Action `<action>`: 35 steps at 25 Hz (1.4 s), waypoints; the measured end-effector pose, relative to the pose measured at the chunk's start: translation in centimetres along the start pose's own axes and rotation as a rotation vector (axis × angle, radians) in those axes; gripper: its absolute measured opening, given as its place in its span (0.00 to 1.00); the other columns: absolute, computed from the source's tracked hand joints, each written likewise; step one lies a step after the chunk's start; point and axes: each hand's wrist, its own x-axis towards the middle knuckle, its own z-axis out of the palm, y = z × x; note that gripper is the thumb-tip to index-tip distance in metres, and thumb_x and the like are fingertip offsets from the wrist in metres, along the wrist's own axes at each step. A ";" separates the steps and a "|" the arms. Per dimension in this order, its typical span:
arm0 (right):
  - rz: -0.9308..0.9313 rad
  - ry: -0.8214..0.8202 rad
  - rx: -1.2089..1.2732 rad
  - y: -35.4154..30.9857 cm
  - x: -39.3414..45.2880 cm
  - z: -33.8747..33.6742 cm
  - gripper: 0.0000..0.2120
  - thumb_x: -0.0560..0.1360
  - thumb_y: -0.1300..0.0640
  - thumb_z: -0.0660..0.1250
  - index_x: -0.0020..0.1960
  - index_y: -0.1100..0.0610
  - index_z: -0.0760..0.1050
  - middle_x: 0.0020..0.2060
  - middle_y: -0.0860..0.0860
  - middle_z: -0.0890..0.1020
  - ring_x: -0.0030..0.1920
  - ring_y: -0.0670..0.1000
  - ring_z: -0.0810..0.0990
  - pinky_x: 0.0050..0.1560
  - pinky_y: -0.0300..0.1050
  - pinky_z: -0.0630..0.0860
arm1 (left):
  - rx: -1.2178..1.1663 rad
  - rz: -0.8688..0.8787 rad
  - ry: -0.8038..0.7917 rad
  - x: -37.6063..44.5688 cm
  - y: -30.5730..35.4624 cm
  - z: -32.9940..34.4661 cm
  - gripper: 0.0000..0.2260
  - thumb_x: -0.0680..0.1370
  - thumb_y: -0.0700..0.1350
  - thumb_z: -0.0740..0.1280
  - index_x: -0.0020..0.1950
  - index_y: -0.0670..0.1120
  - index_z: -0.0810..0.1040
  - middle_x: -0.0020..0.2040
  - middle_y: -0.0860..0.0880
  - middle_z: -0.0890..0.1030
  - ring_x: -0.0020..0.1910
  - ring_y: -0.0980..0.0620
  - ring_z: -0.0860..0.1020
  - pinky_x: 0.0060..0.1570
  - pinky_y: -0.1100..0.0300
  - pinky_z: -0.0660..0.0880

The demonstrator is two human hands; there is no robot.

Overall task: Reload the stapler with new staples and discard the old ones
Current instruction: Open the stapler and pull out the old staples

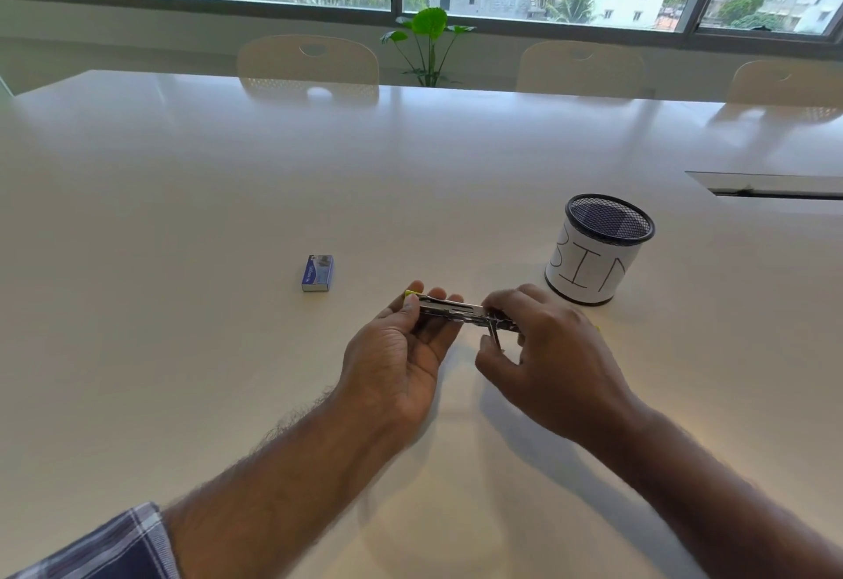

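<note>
Wide bare stretches of the table (191,195) are lying open on the left and toward the far edge, giving a hand room to pass. The small blue staple box (318,273) is sitting alone left of centre, well apart from everything else. The mesh cup marked BIN (595,254) is standing upright on the right, its mouth facing up unobstructed; it is blocking the path just beyond the right hand (543,350). The left hand (401,350) and right hand are occupying the near middle, with the stapler (460,311) spanning between them. A recessed slot (771,188) is breaking the surface at far right. Chairs (308,62) are lining the far edge.
</note>
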 end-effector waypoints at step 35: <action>-0.190 -0.125 -0.105 4.0 -0.8 -1.5 0.27 0.70 0.58 0.74 0.68 0.56 0.74 0.52 0.52 0.80 0.52 0.53 0.76 0.56 0.44 0.72 | 1.781 0.881 -0.063 0.3 -0.1 -1.7 0.08 0.73 0.53 0.70 0.50 0.54 0.83 0.50 0.62 0.75 0.50 0.58 0.71 0.48 0.60 0.64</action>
